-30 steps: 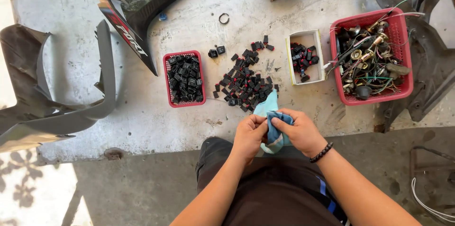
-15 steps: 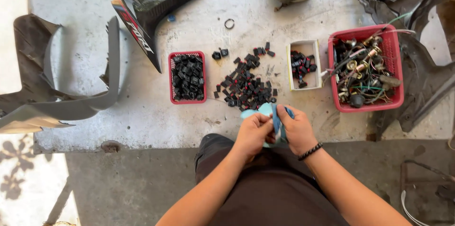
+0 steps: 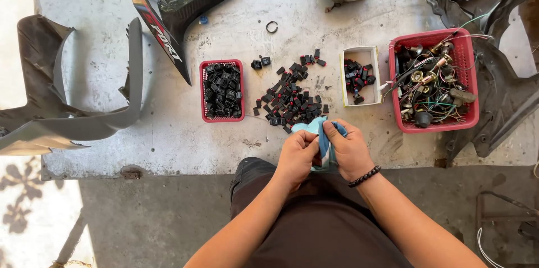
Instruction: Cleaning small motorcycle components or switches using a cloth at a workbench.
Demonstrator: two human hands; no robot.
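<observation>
A small red basket (image 3: 222,89) of black switches is sitting left of a loose switch pile (image 3: 292,99); a white box (image 3: 360,76), a wire-filled red basket (image 3: 435,88) and black fairings (image 3: 179,7) are lying around.

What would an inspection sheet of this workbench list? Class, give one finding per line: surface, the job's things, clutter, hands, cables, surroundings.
Surface: grey table, scuffed and stained.
Job's things: blue cloth held at the table's near edge.
Clutter: loose black parts; small red basket of them; white box; black fairing.
Hands: left hand and right hand both grip the cloth.
Cables: tangled wires in large red basket.
Surroundings: grey panel at left; concrete floor.
</observation>
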